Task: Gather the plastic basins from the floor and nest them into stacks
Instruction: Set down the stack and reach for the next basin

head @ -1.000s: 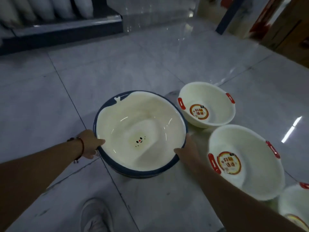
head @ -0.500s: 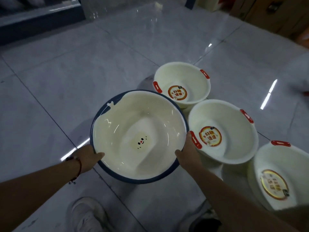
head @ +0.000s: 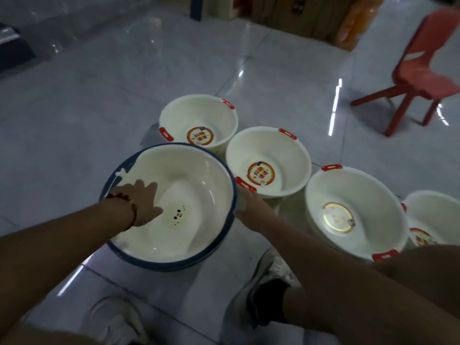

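Blue-rimmed basin point(head: 189, 185): near left on floor point(head: 74, 120), top of nested stack, small face print on bottom.
Left hand point(head: 139, 202): inside basin, fingers straight, flat against inner wall.
Right hand point(head: 251, 210): at basin's right rim; grip not discernible.
White basins, red handles, in row to right: far point(head: 199, 115), second point(head: 271, 155), third point(head: 358, 192), fourth point(head: 438, 215) at right edge.
Red chair point(head: 420, 73): far right.
Shoes point(head: 271, 275): near, below basin.

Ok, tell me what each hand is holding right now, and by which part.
The right hand holds the blue-rimmed basin by its right rim. The left hand grips nothing; it lies flat inside the basin.
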### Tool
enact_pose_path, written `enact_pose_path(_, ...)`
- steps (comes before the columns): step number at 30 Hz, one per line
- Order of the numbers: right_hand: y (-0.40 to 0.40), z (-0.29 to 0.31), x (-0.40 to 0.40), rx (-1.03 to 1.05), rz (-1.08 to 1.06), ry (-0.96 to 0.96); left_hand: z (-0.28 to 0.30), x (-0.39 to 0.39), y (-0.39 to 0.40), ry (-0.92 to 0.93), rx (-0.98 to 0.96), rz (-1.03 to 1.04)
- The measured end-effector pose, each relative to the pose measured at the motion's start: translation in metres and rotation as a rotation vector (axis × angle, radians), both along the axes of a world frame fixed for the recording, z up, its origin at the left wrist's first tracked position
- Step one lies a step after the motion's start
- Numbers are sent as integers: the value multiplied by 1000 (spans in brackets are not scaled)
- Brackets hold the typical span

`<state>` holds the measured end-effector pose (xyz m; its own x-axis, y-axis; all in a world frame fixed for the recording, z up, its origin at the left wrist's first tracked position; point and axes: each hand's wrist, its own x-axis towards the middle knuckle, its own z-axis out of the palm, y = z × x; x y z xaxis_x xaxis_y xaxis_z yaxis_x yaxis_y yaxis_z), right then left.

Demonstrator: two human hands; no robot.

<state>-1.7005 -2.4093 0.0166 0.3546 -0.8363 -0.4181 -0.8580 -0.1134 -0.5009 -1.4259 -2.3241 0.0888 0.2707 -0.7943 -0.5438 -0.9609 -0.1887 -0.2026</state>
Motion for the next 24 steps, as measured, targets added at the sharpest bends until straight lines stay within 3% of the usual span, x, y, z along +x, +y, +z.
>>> enact_pose_path(3, 10, 29, -57, -97, -42, 192, 42, -79, -40, 147, -263, -147)
enact_pose_path(6, 30, 50, -137, -199, -186, 248, 75, -182, -47, 274, -438, -396)
enact_pose_path(10, 72, 51, -243, -126, -494, 408, 82, -293, -22, 326, -379, -629)
enact_pose_path(14, 95, 31, -306, 47, -705, 389, 71, -352, -20, 350, -282, -690)
enact_pose_path(19, 102, -6, -309, 257, -811, 334, 57, -378, -36, 327, -249, -751)
enact_pose_path(24, 117, -41, -288, 435, -761, 330, 44, -357, -48, 320, -145, -724)
